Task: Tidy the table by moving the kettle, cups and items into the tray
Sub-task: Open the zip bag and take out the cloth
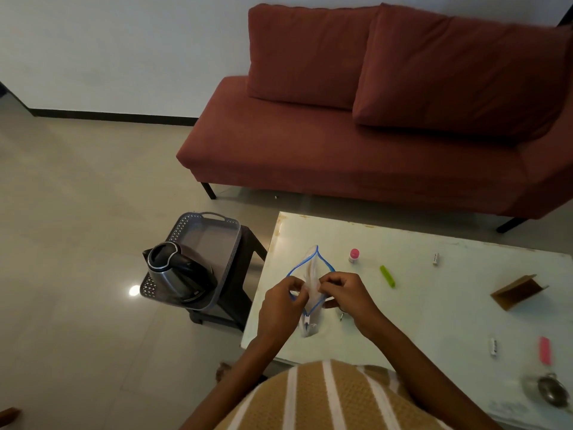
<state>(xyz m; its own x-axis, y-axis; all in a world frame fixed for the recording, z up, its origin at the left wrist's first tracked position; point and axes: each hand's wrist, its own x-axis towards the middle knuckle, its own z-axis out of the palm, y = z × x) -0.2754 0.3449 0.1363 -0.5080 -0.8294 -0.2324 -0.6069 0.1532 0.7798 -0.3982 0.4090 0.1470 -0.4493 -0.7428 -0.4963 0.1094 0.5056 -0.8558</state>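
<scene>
Striped tan-and-white top (325,398) fills the bottom edge. Above it, the left hand (283,301) and right hand (344,293) each pinch a clear, blue-edged zip pouch (312,268), spread open on the white table (434,321). A black-and-steel kettle (173,274) stands in the grey tray (210,243) on a dark stool (251,243), left of the table. Any lettering is too small to read.

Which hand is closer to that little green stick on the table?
Right. The right hand pinches the pouch just left of the green stick; the left hand sits farther left, across the pouch.
</scene>
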